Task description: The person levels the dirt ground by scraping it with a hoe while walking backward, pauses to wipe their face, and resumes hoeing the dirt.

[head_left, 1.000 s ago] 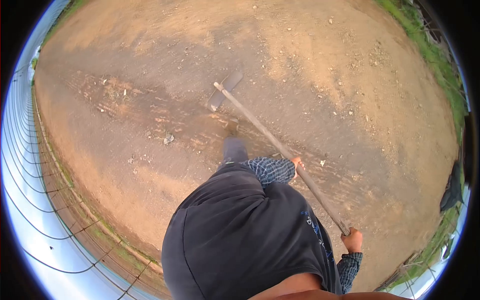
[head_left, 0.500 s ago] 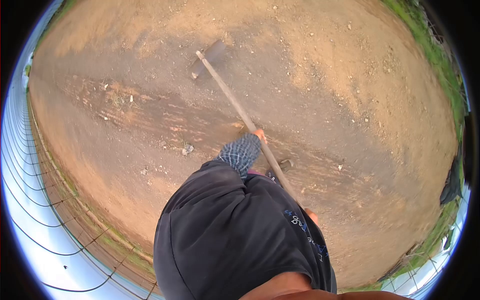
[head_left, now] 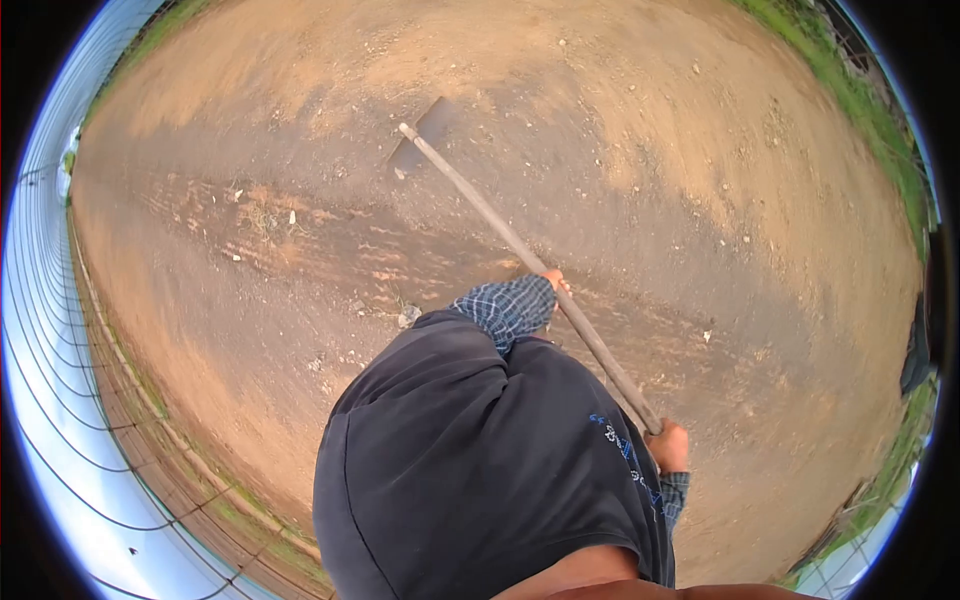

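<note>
Left-hand grip [head_left: 558,284] and right-hand grip [head_left: 670,445] are both closed round the wooden handle [head_left: 606,357] of a hoe [head_left: 480,206], the left one partway along, the right one at the near end beside the dark shirt [head_left: 440,460]. Fingers on the right are partly hidden, but the hand clearly wraps the wood.

Compared with a second ago, the blade [head_left: 432,123] sits farther out ahead of the body and farther left over the dirt [head_left: 250,400]; half a second ago the shirt covered most of the right hand, which now shows again. A pale lump [head_left: 409,316] that lay well clear of the shirt is now just beside its edge, so the view has shifted over the ground too.

What this suggests is a long reach, with the hoe slanting away to the upper left, under control at two well-spaced points. Whether the blade touches the dirt, I cannot tell.
</note>
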`<action>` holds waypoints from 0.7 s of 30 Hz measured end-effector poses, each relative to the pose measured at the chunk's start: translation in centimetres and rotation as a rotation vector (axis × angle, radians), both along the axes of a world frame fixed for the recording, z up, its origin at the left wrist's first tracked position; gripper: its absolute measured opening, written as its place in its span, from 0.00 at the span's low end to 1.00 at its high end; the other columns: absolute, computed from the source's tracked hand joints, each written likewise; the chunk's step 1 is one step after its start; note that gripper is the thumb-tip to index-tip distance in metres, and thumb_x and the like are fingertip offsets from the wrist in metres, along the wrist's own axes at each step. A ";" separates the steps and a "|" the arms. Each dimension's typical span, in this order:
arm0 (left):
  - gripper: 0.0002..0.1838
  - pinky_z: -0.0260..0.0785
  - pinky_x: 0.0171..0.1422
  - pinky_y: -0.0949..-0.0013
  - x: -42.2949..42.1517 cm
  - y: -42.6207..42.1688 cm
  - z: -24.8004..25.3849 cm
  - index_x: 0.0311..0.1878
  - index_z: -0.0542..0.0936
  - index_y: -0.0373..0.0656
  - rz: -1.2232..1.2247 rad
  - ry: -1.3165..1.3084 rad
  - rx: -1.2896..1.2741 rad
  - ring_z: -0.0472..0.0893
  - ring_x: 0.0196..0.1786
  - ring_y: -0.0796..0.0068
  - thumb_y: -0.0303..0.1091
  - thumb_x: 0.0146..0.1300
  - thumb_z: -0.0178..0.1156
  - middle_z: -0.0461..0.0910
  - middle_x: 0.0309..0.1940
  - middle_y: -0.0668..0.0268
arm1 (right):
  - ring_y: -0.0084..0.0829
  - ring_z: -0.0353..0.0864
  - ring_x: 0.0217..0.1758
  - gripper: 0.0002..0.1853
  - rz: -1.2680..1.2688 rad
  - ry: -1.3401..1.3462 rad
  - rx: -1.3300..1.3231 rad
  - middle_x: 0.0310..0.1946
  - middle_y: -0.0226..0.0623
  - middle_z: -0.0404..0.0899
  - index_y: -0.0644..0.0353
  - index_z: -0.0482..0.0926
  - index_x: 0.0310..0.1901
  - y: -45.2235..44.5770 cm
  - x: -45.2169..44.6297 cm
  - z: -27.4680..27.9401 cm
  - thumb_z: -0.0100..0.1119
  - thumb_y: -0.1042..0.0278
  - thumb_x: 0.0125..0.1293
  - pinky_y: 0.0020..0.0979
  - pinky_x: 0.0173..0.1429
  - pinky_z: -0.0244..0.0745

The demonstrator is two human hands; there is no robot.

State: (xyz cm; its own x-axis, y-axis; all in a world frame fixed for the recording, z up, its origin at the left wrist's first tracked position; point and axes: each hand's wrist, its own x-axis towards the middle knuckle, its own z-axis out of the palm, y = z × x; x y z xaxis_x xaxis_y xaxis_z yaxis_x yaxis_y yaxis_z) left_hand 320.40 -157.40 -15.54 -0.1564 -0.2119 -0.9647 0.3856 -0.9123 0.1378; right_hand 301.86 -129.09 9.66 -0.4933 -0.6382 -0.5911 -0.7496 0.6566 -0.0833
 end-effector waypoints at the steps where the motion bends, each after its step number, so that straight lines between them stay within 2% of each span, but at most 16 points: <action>1: 0.04 0.69 0.27 0.62 -1.1 2.4 0.0 0.26 0.65 0.42 -0.004 0.035 0.014 0.70 0.21 0.67 0.28 0.52 0.49 0.67 0.17 0.63 | 0.45 0.77 0.29 0.13 0.014 0.026 0.010 0.24 0.48 0.76 0.60 0.77 0.28 1.2 -0.6 1.7 0.61 0.63 0.40 0.38 0.34 0.71; 3: 0.04 0.70 0.28 0.62 -2.4 6.2 0.8 0.26 0.65 0.42 -0.026 0.081 0.038 0.71 0.21 0.67 0.28 0.53 0.49 0.67 0.18 0.63 | 0.44 0.77 0.28 0.12 0.010 0.061 0.029 0.23 0.47 0.76 0.61 0.77 0.27 3.2 -1.4 4.7 0.60 0.63 0.40 0.37 0.33 0.71; 5: 0.02 0.70 0.31 0.63 -3.2 8.8 3.4 0.27 0.65 0.42 -0.053 0.144 0.249 0.71 0.23 0.68 0.27 0.53 0.48 0.67 0.19 0.64 | 0.41 0.77 0.25 0.11 -0.069 0.062 0.140 0.22 0.45 0.76 0.62 0.77 0.25 5.0 -1.7 7.0 0.59 0.65 0.40 0.36 0.31 0.71; 9: 0.03 0.70 0.34 0.63 -2.1 10.8 5.7 0.30 0.65 0.44 -0.092 0.093 0.404 0.71 0.26 0.71 0.27 0.53 0.49 0.67 0.23 0.66 | 0.41 0.77 0.25 0.09 -0.080 0.105 0.229 0.22 0.45 0.76 0.61 0.77 0.23 6.0 -0.3 9.2 0.59 0.65 0.39 0.36 0.31 0.71; 10: 0.03 0.70 0.34 0.63 -1.5 11.0 5.0 0.30 0.65 0.44 -0.098 0.096 0.409 0.71 0.26 0.71 0.27 0.53 0.49 0.67 0.23 0.66 | 0.41 0.77 0.25 0.09 -0.086 0.109 0.233 0.22 0.45 0.76 0.61 0.77 0.23 5.9 0.4 9.2 0.59 0.65 0.39 0.36 0.31 0.71; 12: 0.04 0.70 0.34 0.63 0.3 11.3 2.8 0.31 0.65 0.45 -0.058 0.139 0.368 0.71 0.26 0.71 0.28 0.53 0.49 0.67 0.23 0.66 | 0.43 0.77 0.26 0.10 0.011 0.135 0.225 0.23 0.46 0.76 0.60 0.77 0.24 5.4 1.9 8.5 0.59 0.64 0.38 0.37 0.32 0.72; 16: 0.04 0.70 0.33 0.60 6.0 7.3 0.7 0.32 0.65 0.45 -0.059 0.161 0.330 0.71 0.26 0.69 0.29 0.53 0.49 0.67 0.23 0.65 | 0.44 0.77 0.29 0.12 -0.020 0.117 0.254 0.24 0.47 0.77 0.58 0.78 0.26 2.0 7.5 5.3 0.59 0.63 0.37 0.38 0.35 0.72; 21: 0.03 0.70 0.28 0.59 18.3 -4.9 -4.6 0.28 0.67 0.42 -0.051 0.065 0.149 0.71 0.21 0.65 0.29 0.52 0.50 0.68 0.18 0.62 | 0.45 0.77 0.34 0.14 -0.090 -0.020 0.259 0.27 0.47 0.77 0.58 0.77 0.30 -8.9 19.7 -1.5 0.59 0.62 0.39 0.39 0.39 0.72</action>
